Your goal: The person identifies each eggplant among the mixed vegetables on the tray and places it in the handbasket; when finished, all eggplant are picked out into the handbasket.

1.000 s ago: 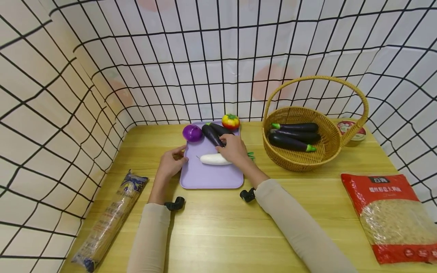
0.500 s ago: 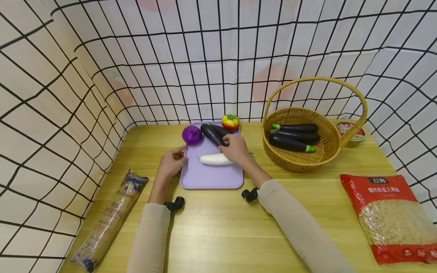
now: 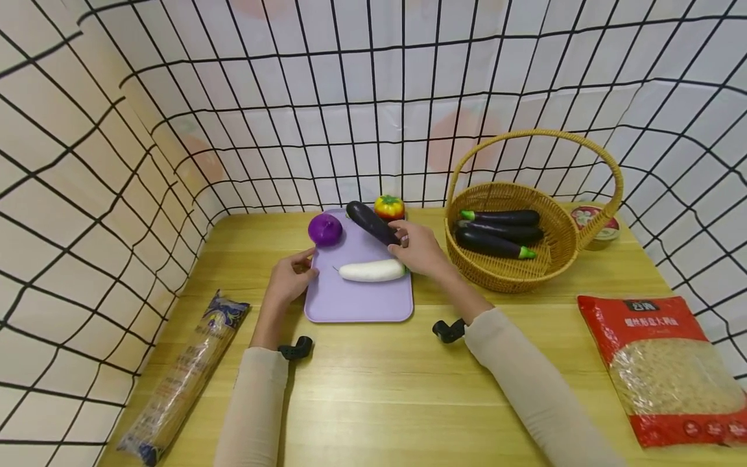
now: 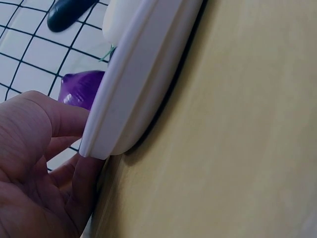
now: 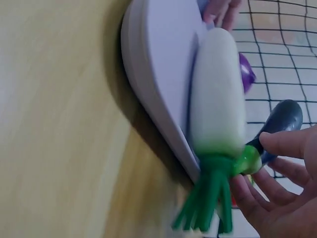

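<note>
In the head view my right hand (image 3: 421,248) pinches a dark eggplant (image 3: 370,220) at its stem end, above the lilac tray (image 3: 358,305). The right wrist view shows the green cap (image 5: 247,159) between thumb and fingers. Only a bit of green shows by the eggplant's far end; a second eggplant may be hidden behind it. My left hand (image 3: 290,277) grips the tray's left edge, fingers on both sides of the rim (image 4: 106,116) in the left wrist view. On the tray lie a white radish (image 3: 371,271), a purple onion-like vegetable (image 3: 325,230) and a red-yellow pumpkin-like one (image 3: 389,207).
Right of the tray stands a wicker basket (image 3: 496,280) with a tall handle and 3 eggplants (image 3: 495,241) inside. A round tin (image 3: 595,227) sits behind it. A red pasta bag (image 3: 665,370) lies at right, a long noodle packet (image 3: 189,376) at left. Black-gridded cloth surrounds the table.
My right hand has moved right, drawing the eggplant up and along with it. The other eggplant beside it is now out of sight. My left hand stays at the tray edge.
</note>
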The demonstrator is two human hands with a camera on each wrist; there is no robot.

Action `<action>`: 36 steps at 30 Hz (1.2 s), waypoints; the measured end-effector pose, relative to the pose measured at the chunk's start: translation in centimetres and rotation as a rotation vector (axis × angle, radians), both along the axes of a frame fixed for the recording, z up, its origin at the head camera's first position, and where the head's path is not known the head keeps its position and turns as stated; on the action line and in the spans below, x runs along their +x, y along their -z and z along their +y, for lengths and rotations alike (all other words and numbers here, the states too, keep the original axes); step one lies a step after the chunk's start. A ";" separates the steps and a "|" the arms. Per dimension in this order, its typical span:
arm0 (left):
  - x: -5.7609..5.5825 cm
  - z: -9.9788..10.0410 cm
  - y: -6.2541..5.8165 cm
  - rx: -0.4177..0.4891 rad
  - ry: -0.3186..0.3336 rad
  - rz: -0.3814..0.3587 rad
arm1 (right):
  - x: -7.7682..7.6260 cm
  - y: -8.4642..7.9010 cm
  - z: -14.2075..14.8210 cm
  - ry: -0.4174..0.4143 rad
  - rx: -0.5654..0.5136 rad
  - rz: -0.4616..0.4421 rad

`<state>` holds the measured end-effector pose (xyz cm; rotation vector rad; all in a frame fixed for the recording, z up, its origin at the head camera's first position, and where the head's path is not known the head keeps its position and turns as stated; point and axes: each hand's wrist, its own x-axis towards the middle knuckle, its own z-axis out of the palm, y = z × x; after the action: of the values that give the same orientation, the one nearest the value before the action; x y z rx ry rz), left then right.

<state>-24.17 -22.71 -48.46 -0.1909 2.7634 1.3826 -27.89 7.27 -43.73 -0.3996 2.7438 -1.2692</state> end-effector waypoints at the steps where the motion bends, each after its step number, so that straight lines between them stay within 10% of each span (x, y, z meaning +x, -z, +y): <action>1: 0.0 0.0 0.0 -0.001 -0.001 0.001 | 0.2 -0.2 0.4 -0.015 0.001 -0.007; 21: 0.2 0.1 -0.2 0.004 -0.014 -0.024 | 4.1 -5.3 10.3 -0.098 0.045 0.066; 36: 0.1 0.0 0.0 -0.011 -0.013 -0.009 | 4.9 -5.3 19.4 -0.095 0.195 0.031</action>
<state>-24.09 -22.72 -48.45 -0.2152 2.7679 1.3668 -22.94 26.68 -38.40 -0.5270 2.8033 -0.9714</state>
